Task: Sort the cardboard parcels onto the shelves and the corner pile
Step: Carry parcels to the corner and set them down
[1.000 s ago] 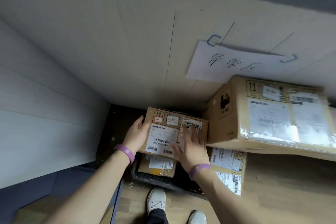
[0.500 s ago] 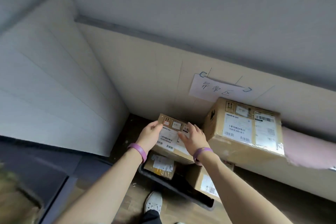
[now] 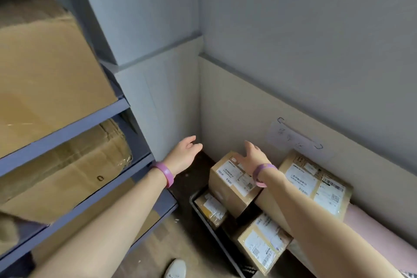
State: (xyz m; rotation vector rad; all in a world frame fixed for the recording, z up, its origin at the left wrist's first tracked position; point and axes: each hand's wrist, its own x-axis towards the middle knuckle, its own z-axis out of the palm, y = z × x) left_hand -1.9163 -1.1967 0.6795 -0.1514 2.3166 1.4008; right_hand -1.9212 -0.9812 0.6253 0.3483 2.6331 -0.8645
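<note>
Your left hand (image 3: 183, 157) and right hand (image 3: 253, 156) were open, gripping nothing, by the parcel (image 3: 230, 179); it looked placed; you needed to draw back straight, without nudging it.

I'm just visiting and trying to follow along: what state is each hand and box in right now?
left hand: open, holding nothing.
right hand: open, above the small parcel; contact unclear.
small parcel: closed, labels up, resting atop lower parcels.
large parcel: closed, labels up, beside the small one.
shelf boxes: closed, on the shelves.
wall sign: attached, writing too blurred to read.
</note>
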